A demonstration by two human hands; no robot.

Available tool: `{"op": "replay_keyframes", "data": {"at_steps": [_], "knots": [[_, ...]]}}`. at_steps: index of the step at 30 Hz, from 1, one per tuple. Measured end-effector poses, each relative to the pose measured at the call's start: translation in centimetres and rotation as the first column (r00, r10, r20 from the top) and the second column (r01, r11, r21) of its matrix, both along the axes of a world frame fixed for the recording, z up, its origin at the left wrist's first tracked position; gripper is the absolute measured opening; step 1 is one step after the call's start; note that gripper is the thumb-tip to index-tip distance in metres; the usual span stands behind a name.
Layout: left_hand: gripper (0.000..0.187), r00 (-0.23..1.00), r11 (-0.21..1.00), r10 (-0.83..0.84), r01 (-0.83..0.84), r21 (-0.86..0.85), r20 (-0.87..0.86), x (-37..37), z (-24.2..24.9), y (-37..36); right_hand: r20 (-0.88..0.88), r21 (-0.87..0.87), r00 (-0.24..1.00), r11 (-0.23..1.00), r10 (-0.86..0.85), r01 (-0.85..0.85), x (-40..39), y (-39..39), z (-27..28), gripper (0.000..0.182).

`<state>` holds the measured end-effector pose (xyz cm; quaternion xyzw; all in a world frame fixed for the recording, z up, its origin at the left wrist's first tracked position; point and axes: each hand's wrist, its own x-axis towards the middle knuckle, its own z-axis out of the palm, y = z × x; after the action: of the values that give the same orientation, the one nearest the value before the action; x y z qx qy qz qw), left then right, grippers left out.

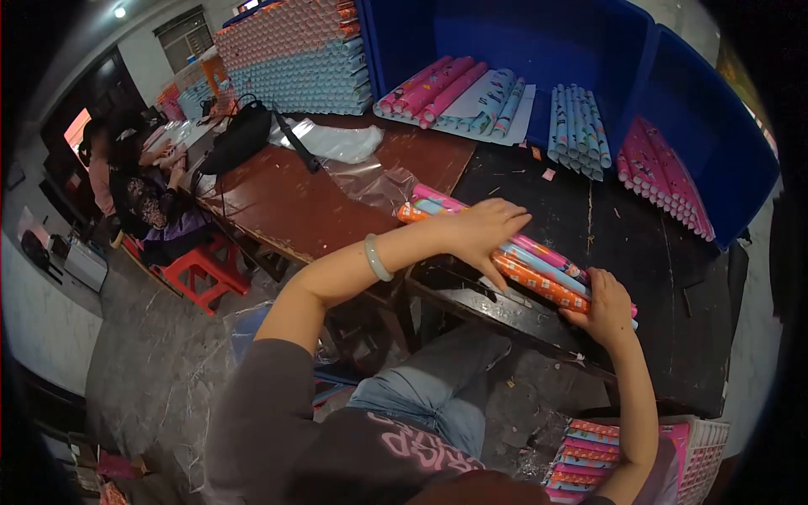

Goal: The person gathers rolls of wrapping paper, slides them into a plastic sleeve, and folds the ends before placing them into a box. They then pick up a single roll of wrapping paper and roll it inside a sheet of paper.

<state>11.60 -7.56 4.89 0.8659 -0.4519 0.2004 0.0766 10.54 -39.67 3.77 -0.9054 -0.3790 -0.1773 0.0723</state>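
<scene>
Head view: a bundle of paper tubes [522, 257], pink, orange and pale blue, lies lengthwise along the near edge of the dark counter [665, 278], running from towards its near left corner towards the middle of that edge; the left hand [486, 229] rests flat on top of the bundle near its far end, fingers [505, 217] spread and pressing down rather than curled round; the right hand [604, 301] closes on the near end of the bundle, fingers wrapped over the tube ends at the counter's lip; a pale bangle [378, 257] sits on the left wrist.

The tubes look light and stiff, printed paper with a smooth skin, so I judge them apt to roll and slide against one another; loose as they are, the bundle would splay if gripped at one point only; the safer hold is at both ends at once, squeezing inward, with a palm on top to stop rolling; hard pinching could dent a hollow tube.

Along the far edge blue bins [707, 126] stand tipped, with rows of like tubes laid before them; clear plastic bags [362, 164] lie on the brown counter [286, 202] to the left; a white crate [627, 459] of tubes sits on the floor by the right knee; another person [139, 189] sits far left at a red stool [202, 269].
</scene>
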Motion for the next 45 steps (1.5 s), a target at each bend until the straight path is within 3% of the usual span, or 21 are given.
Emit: {"op": "replay_keyframes", "data": {"at_steps": [2,3,6,11,16,18,20,21,25,28,29,33,35,36,37,38,39,40,43,44,45], "knots": [[0.102,0.993,0.986,0.014,0.005,0.166,-0.113,0.2,0.7,3.6,-0.012,0.002,0.999,0.999,-0.035,0.035,-0.4,-1.1,0.0,0.075],[0.09,0.971,0.99,0.06,-0.027,0.141,-0.234,-0.1,0.4,4.6,-0.005,0.01,0.999,0.999,-0.044,0.044,-0.5,-1.6,0.0,0.074],[0.077,0.959,0.991,0.113,-0.089,0.102,-0.258,-0.2,-0.9,4.4,-0.02,0.023,1.0,1.0,-0.015,0.015,-0.7,-1.1,0.1,0.073],[0.064,1.0,1.0,-0.015,0.015,-0.024,-0.008,-0.2,-2.7,-0.5,0.004,0.012,1.0,1.0,-0.018,0.017,-0.8,2.5,-0.4,0.073],[0.067,0.999,0.999,0.035,-0.035,-0.037,0.013,-0.7,-2.5,-2.7,0.01,0.04,1.0,0.999,-0.007,0.006,-1.0,3.7,-0.1,0.075],[0.072,0.998,0.995,-0.059,0.06,-0.076,0.018,-0.7,-1.8,-2.1,0.016,0.041,1.0,0.999,0.003,-0.004,-1.4,3.0,0.1,0.075],[0.077,0.988,0.998,-0.015,0.025,-0.064,0.151,-0.7,-1.6,0.4,0.019,0.036,1.0,0.999,0.006,-0.007,-2.0,1.5,0.2,0.076],[0.075,0.994,0.992,0.091,-0.085,0.09,-0.058,-0.6,-1.4,1.8,-0.009,0.021,1.0,0.999,-0.024,0.024,-2.1,0.5,0.3,0.076],[0.067,0.989,0.993,0.115,-0.112,0.03,-0.088,-1.7,-2.6,-0.6,-0.019,0.029,1.0,1.0,-0.002,0.002,-1.9,0.8,0.2,0.074],[0.058,0.998,1.0,0.011,-0.012,-0.017,-0.062,-1.5,-2.9,-4.0,0.018,0.046,0.998,0.997,0.055,-0.056,-1.8,2.9,0.1,0.072],[0.063,0.997,1.0,0.004,-0.003,0.015,-0.077,-1.5,-2.7,-4.3,0.05,0.05,0.995,0.995,0.081,-0.084,-1.8,3.4,0.0,0.071],[0.068,0.997,1.0,0.009,-0.011,-0.023,-0.08,-1.7,-2.4,-3.7,-0.046,-0.002,0.999,1.0,-0.004,0.004,-3.8,2.6,2.4,0.078],[0.071,0.993,1.0,0.02,-0.023,-0.021,-0.119,-1.9,-2.2,-3.0,0.01,0.084,0.992,0.988,-0.129,0.127,-3.5,-1.4,1.1,0.08],[0.071,0.993,0.999,0.029,-0.033,-0.029,-0.117,-2.0,-2.2,-2.8,-0.176,0.258,0.953,0.923,-0.246,0.286,-2.9,-4.4,-0.5,0.074],[0.071,0.991,0.999,0.049,-0.051,-0.012,-0.127,-2.2,-2.0,-2.8,-0.175,0.247,0.955,0.928,-0.241,0.28,-3.5,-3.9,-0.4,0.074],[0.072,0.988,0.998,0.064,-0.063,0.007,-0.138,-2.3,-2.0,-2.9,-0.422,0.505,0.897,0.787,-0.135,0.356,-5.0,-2.6,-0.2,0.069],[0.072,0.989,0.998,0.06,-0.061,0.001,-0.138,-2.1,-2.3,-3.2,-0.597,0.679,0.801,0.56,0.046,0.474,-6.3,-1.3,0.2,0.065],[0.071,0.993,0.998,0.047,-0.05,-0.027,-0.104,-1.9,-2.8,-3.9,-0.675,0.737,0.684,0.285,0.275,0.613,-7.2,-0.9,0.2,0.062],[0.069,0.998,0.998,0.027,-0.03,-0.054,-0.051,-2.1,-3.6,-5.8,-0.632,0.767,0.679,0.179,0.372,0.616,-3.8,-4.0,-5.4,0.067],[0.068,0.999,0.998,0.034,-0.035,-0.053,-0.017,-2.1,-3.5,-6.2,-0.592,0.78,0.649,0.136,0.479,0.611,-4.3,-3.2,-4.7,0.065],[0.068,0.999,0.998,0.036,-0.037,-0.053,-0.013,-2.0,-3.4,-6.6,-0.589,0.782,0.65,0.137,0.48,0.608,-4.4,-2.4,-4.5,0.065]]}}
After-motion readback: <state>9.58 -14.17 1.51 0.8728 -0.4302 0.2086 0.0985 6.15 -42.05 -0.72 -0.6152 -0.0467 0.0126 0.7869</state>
